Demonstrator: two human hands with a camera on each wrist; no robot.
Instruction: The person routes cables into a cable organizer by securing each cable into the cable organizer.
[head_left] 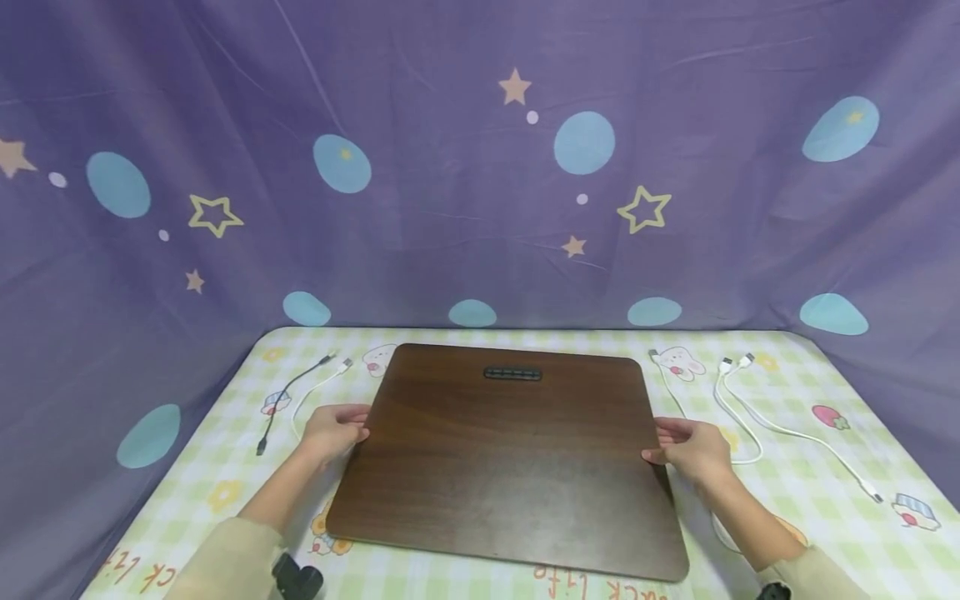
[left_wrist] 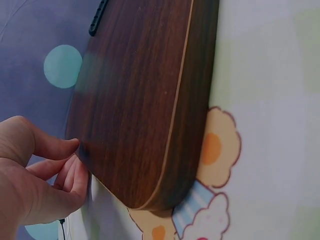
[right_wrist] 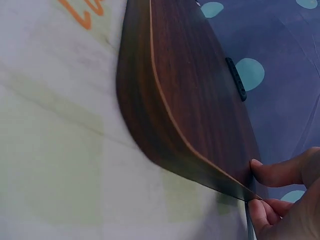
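Note:
A dark brown wood-grain lap desk (head_left: pixel 517 458), with rounded corners and a short black slotted strip (head_left: pixel 512 374) near its far edge, lies between my two hands. My left hand (head_left: pixel 332 432) grips its left side, thumb on top and fingers below the edge. At the opposite side my right hand (head_left: pixel 696 450) pinches the edge in the same manner. In the left wrist view, the left thumb (left_wrist: pixel 60 147) presses on the board's rim. The right wrist view has the right thumb (right_wrist: pixel 277 172) on the top face. Its underside is hidden.
Left of the board lie a black cable (head_left: pixel 288 390) and a white cable (head_left: pixel 315 387). Several white cables (head_left: pixel 795 432) spread to the right, one running behind my right hand. A checked tablecloth (head_left: pixel 840 533) covers the table; a purple curtain (head_left: pixel 450 250) hangs behind.

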